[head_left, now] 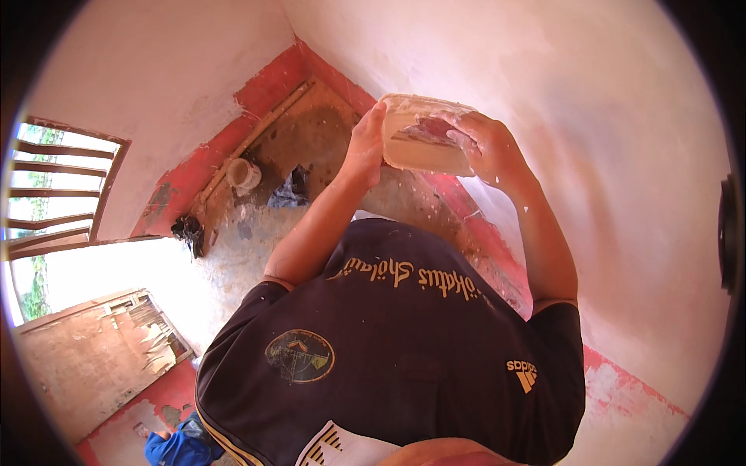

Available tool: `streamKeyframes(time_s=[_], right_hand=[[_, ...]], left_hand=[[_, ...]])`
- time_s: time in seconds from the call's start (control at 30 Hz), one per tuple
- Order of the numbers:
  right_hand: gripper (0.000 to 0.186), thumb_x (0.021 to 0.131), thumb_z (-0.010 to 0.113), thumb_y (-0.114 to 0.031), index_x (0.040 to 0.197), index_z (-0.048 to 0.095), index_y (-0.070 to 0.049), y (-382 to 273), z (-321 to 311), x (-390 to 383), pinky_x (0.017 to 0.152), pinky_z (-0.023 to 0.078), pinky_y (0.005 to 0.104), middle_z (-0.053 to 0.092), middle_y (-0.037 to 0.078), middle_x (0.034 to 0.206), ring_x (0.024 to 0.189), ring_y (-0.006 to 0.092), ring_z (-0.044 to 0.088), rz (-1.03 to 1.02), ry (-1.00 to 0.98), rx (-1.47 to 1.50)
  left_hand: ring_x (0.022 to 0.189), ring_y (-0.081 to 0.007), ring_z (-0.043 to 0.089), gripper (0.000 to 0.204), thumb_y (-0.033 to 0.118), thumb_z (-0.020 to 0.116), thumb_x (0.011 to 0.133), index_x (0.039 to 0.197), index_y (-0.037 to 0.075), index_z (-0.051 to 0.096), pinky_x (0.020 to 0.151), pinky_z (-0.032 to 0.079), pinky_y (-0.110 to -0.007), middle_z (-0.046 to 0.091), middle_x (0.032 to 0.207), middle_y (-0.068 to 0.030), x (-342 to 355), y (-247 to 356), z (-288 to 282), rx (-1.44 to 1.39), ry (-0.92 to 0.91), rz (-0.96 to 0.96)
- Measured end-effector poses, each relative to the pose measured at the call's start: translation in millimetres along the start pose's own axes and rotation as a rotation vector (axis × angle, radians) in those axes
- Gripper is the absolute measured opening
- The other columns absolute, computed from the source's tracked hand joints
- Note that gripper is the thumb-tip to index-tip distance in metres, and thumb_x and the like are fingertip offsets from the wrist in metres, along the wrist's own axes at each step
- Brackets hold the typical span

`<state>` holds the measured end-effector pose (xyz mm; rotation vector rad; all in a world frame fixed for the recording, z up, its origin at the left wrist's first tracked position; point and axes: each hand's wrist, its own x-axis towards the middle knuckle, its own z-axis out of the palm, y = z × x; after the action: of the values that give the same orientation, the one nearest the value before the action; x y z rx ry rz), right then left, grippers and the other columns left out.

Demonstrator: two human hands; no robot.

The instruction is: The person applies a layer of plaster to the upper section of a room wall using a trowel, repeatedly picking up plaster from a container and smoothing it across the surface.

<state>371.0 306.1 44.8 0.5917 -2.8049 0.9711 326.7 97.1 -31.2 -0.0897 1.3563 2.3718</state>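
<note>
In front of my chest is a rectangular plastic tub [420, 161], smeared whitish along its rim and tilted so that I see inside. My left hand [368, 140] grips its left end, the thumb up along the side. At the right end, my right hand [491, 147] has curled, white-smeared fingers reaching over the rim. A flat reddish-brown piece [432, 130] with pale smears extends from those fingers into the tub. Its kind is not clear, and its far end is partly hidden by the fingers.
A pale wall [614, 116] with smeared patches rises close on my right. On the stained floor stand a whitish bucket [244, 177], a black plastic bag [291, 189] and a dark bundle [189, 231]. A barred window [62, 182], a worn wooden panel [101, 349] and blue cloth [183, 444] are left.
</note>
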Motion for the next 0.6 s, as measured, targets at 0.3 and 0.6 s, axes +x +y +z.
streamKeyframes(time_s=[0.3, 0.6], right_hand=[[0.039, 0.090, 0.059, 0.000, 0.129, 0.061, -0.002, 3, -3, 19, 0.089, 0.051, 0.0347, 0.068, 0.021, 0.117, 0.096, 0.0340, 0.068, 0.208, -0.173, 0.112], [0.039, 0.093, 0.059, -0.003, 0.132, 0.059, -0.004, 23, 8, 19, 0.090, 0.050, 0.0319, 0.070, 0.019, 0.116, 0.094, 0.0288, 0.068, 0.300, -0.223, 0.161]], left_hand=[[0.116, -0.0210, 0.059, 0.052, 0.045, 0.038, 0.105, 0.140, 0.008, 0.049, 0.098, 0.049, -0.036, 0.059, 0.127, -0.0083, 7, -7, -2, 0.053, -0.063, -0.029], [0.114, -0.0243, 0.061, 0.051, 0.046, 0.040, 0.105, 0.138, 0.009, 0.050, 0.097, 0.050, -0.040, 0.059, 0.127, -0.0097, 20, -25, -10, -0.007, -0.021, -0.112]])
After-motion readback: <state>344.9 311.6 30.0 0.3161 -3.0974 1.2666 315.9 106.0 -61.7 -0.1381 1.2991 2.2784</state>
